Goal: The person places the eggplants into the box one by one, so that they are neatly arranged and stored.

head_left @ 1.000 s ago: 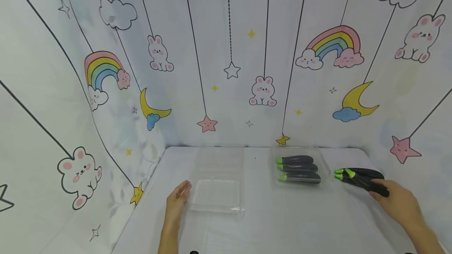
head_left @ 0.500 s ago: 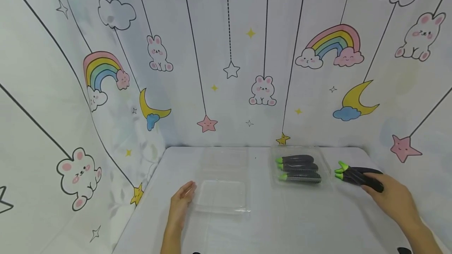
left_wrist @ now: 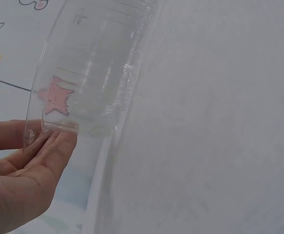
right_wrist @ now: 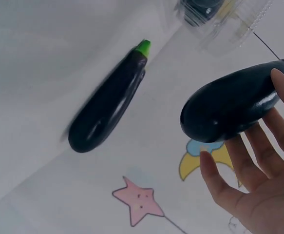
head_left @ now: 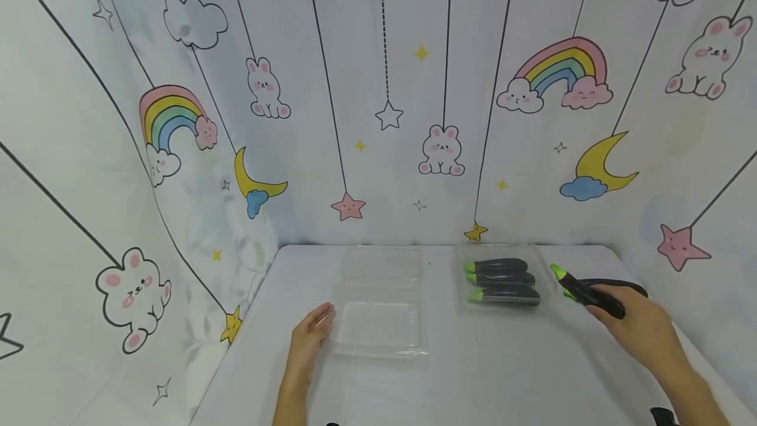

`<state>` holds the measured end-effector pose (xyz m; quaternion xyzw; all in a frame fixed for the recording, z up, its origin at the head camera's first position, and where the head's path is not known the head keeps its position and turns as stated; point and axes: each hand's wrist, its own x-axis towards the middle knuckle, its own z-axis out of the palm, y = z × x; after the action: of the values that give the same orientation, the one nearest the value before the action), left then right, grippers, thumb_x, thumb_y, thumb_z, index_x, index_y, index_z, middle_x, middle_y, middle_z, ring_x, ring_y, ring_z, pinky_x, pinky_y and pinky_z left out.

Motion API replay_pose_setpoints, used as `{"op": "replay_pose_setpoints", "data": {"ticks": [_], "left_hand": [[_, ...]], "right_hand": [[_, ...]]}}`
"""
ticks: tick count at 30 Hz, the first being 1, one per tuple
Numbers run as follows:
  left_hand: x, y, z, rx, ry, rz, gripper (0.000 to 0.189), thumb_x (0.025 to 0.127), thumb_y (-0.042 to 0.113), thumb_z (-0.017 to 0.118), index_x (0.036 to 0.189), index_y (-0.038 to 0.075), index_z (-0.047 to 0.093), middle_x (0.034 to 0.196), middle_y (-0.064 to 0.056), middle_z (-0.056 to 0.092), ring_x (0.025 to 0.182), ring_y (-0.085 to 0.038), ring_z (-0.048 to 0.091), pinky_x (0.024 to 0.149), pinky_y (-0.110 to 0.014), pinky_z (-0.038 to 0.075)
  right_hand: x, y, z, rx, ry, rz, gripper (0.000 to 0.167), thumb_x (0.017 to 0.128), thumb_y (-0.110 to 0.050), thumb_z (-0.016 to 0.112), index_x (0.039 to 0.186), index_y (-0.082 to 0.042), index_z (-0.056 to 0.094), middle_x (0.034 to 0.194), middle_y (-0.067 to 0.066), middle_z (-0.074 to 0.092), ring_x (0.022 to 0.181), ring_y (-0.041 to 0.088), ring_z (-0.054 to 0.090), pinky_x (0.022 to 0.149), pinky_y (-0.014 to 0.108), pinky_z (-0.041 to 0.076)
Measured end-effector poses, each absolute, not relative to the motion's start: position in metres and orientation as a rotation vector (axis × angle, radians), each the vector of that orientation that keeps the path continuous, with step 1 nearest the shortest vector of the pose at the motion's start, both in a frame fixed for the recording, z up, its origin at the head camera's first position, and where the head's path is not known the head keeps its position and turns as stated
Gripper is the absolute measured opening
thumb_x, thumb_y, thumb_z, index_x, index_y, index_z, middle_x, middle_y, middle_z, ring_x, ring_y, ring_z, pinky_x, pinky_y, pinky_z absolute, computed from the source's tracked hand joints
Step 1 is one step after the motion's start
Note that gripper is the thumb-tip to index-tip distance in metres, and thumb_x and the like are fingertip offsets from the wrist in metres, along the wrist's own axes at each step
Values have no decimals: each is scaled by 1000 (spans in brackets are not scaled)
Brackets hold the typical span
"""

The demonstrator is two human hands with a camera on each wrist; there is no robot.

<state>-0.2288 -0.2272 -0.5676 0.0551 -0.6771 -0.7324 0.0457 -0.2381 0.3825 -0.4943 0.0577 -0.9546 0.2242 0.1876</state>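
One eggplant [head_left: 589, 294], right of frame, is pinched by right hand [head_left: 635, 326]; could be dropped if glossy skin slips. Clear container [head_left: 381, 351], lower center, could be nudged by left hand [head_left: 311, 334], fingers extended.

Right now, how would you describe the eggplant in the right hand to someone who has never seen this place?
On the white table, find the clear plastic container with three eggplants. To its right, the right hand grips a glossy, near-black eggplant with a green stem end. Unlike its neighbours, it alone is held.
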Motion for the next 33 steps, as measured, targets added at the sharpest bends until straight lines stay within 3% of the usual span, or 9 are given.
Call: {"op": "replay_pose_setpoints", "data": {"ticks": [6, 17, 25, 33], "left_hand": [[-228, -226, -567, 164, -2080, -2247, 50, 104, -6, 50, 153, -6, 44, 156, -24, 48, 144, -37, 48, 116, -38, 46], [-227, -222, -566, 122, -2096, -2255, 49, 104, -4, 52, 152, -6, 45, 156, -24, 47, 144, -39, 47, 111, -27, 49], [-228, -220, -568, 80, -2070, -2276, 49, 102, -9, 50, 150, -9, 45, 155, -29, 47, 144, -41, 47, 111, -32, 50], [-228, -219, -568, 64, -2103, -2266, 49, 104, -5, 51, 152, -7, 44, 156, -27, 46, 145, -40, 46, 114, -35, 48]], "right_hand": [[-238, 359, -496, 198, -2684, 638, 50, 91, -35, 83, 128, -5, 69, 127, 28, 67, 114, 56, 59, 81, 70, 50], [-240, 320, -484, 290, -2683, 608, 47, 87, -27, 86, 125, -4, 71, 118, 23, 71, 108, 50, 65, 81, 66, 53], [-244, 301, -480, 313, -2698, 606, 48, 89, -27, 84, 131, -6, 69, 126, 23, 69, 117, 51, 61, 91, 70, 50], [-248, 282, -476, 356, -2707, 631, 50, 92, -30, 81, 135, -10, 68, 132, 21, 67, 122, 50, 59, 96, 71, 49]]}}
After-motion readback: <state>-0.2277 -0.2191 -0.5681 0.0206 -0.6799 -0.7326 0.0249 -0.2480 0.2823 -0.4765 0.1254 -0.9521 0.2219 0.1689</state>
